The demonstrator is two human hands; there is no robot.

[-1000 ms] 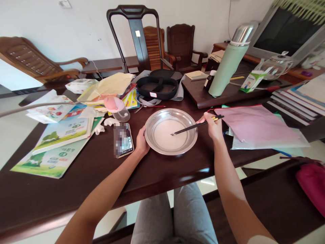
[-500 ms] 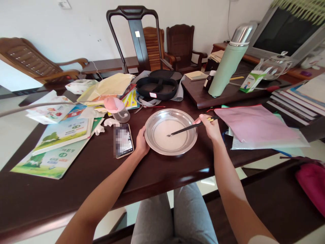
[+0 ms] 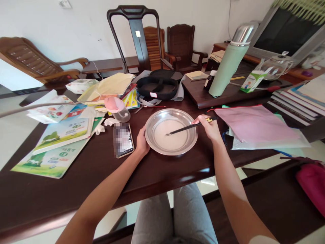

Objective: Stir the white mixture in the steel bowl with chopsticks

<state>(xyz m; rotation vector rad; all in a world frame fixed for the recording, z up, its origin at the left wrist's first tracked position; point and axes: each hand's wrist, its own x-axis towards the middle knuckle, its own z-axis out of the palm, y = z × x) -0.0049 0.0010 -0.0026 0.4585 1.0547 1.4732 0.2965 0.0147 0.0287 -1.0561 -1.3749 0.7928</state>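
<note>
A stainless-steel basin (image 3: 150, 137) is set on the dark wooden bench (image 3: 162, 173), directly in front of the seated person. Its left side is held by the left hand (image 3: 143, 140), with the thumb laid at the rim; how far the fingers are curled underneath cannot be told. A pair of black chopsticks (image 3: 186, 127) is gripped in the closed right hand (image 3: 209, 127) near the gold-marked ends and is slanted across the basin's right rim. The tips are lowered to the whitish contents (image 3: 175, 140) covering the basin's bottom; whether these are liquid or paste cannot be told.

A smartphone (image 3: 125, 144) is laid just beside the left hand, its screen partly blurred. Beyond it, a pink-lidded plastic cup (image 3: 122, 115) and crumpled tissues (image 3: 100, 129) are seen near stacked booklets (image 3: 52, 154). Behind the basin, an open black case (image 3: 157, 87) is placed. To the right of the right hand, a pink zip folder (image 3: 256, 122) is spread over other folders, and a pale green vacuum flask (image 3: 228, 67) is stood farther back.
</note>
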